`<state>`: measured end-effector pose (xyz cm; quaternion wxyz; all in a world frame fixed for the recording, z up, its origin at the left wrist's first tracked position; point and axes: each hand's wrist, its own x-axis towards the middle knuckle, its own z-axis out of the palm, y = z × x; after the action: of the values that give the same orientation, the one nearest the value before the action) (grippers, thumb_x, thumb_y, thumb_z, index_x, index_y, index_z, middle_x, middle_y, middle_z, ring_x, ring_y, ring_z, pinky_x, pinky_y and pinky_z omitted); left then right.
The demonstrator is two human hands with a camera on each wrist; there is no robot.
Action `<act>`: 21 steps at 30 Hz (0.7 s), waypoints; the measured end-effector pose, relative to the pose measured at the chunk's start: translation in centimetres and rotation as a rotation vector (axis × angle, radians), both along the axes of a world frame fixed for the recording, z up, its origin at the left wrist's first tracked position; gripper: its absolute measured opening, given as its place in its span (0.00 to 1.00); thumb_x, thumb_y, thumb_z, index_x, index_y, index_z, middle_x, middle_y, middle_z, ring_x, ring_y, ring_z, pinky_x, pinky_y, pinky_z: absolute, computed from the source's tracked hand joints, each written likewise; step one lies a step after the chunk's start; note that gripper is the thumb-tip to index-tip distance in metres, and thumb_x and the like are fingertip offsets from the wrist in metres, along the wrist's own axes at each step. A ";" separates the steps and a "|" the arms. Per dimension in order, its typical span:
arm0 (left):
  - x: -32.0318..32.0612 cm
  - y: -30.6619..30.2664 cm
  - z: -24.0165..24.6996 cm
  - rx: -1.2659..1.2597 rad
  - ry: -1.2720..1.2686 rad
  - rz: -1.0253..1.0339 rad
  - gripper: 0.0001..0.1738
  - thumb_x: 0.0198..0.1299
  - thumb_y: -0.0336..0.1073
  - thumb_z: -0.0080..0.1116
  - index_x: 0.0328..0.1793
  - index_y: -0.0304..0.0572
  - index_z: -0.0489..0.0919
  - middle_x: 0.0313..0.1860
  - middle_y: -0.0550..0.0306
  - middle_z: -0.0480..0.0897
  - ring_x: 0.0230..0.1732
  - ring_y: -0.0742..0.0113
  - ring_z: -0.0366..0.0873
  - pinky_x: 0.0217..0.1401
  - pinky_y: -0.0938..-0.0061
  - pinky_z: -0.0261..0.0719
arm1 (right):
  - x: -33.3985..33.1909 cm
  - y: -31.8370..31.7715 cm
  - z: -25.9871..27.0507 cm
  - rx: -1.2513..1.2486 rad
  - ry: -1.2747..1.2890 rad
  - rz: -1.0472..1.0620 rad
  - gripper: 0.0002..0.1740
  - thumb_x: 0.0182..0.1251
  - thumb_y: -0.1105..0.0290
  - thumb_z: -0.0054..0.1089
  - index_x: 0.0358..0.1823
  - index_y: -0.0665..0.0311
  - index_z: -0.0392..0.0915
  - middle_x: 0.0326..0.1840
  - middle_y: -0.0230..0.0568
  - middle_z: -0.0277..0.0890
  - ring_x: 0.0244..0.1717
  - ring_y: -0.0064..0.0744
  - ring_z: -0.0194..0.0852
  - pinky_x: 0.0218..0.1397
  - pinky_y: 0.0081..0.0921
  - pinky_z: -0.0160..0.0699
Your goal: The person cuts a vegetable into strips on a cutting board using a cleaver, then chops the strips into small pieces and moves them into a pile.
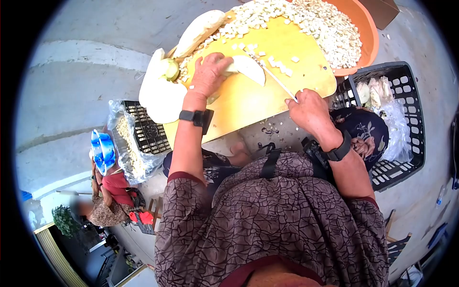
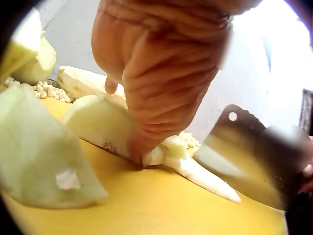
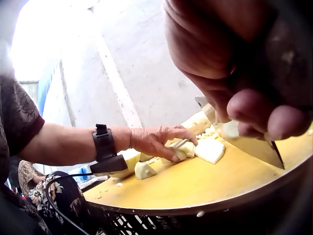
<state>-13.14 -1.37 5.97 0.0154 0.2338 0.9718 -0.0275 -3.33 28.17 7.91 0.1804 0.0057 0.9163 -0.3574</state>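
My left hand (image 1: 208, 74) holds pale, peeled vegetable slices (image 1: 250, 69) down on a yellow cutting board (image 1: 244, 105), with thumb and fingers bent around them. One slice lies flat past the fingertips, toward the blade. My right hand (image 1: 311, 112) grips a cleaver (image 2: 230, 142) by its handle, mostly hidden in the fist. The broad blade stands on edge just to the right of the slices, over the board. Close by the left hand, a pale green wedge (image 2: 44, 147) lies on the board in the left wrist view.
Diced cubes (image 1: 251, 19) lie along the board's far edge and fill an orange basin (image 1: 370, 38). Large peeled pieces (image 1: 165, 103) and a long peeled vegetable (image 1: 201, 31) sit at the left. Black crates (image 1: 416, 115) flank the board. Another person (image 1: 110, 205) sits beyond.
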 end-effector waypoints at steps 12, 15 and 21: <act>-0.9 3.1 -0.5 0.117 -0.069 -0.128 0.37 0.52 0.27 0.63 0.71 0.60 0.75 0.73 0.52 0.72 0.75 0.48 0.65 0.79 0.54 0.60 | -0.6 -0.4 -0.6 0.014 0.013 -0.011 0.21 0.67 0.59 0.59 0.35 0.76 0.81 0.42 0.65 0.80 0.49 0.62 0.79 0.55 0.47 0.77; 0.0 4.3 -0.9 0.125 -0.093 -0.149 0.36 0.52 0.31 0.65 0.71 0.58 0.75 0.69 0.52 0.74 0.73 0.48 0.67 0.77 0.53 0.61 | -0.9 -0.3 -0.3 0.034 -0.026 0.008 0.22 0.67 0.58 0.59 0.36 0.76 0.82 0.42 0.65 0.80 0.49 0.62 0.80 0.55 0.47 0.77; -0.4 5.4 0.7 0.051 -0.232 -0.001 0.30 0.52 0.39 0.69 0.64 0.50 0.78 0.61 0.45 0.78 0.64 0.49 0.74 0.66 0.56 0.73 | -1.1 -0.2 -0.4 0.049 -0.031 0.006 0.23 0.68 0.58 0.58 0.36 0.78 0.82 0.38 0.67 0.81 0.46 0.63 0.81 0.52 0.47 0.78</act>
<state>-13.58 4.00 6.70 0.1216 0.2362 0.9638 0.0246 -4.41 27.97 7.52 0.1956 0.0131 0.9218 -0.3344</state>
